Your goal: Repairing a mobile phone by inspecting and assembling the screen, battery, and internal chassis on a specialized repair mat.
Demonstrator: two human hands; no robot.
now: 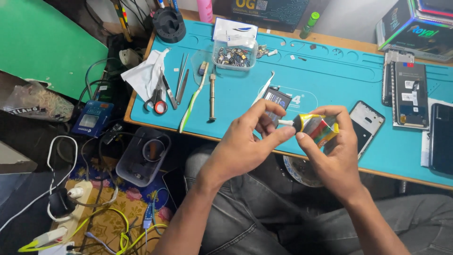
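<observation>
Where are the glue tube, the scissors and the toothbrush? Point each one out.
glue tube [317,126], head view, on its crumpled yellow body between the fingers.
scissors [157,103], head view, on the red handle loops.
toothbrush [193,101], head view, on the middle of its green and white handle.

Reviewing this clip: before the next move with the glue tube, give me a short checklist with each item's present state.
1. Right hand grips glue tube: ok.
2. Left hand fingers at the white nozzle: ok.
3. Nozzle cap off: cannot tell.
4. Tube held above blue mat, not resting: ok.
5. Phone frame within reach beside right hand: ok.
6. Glue at the tip: cannot tell.
</observation>
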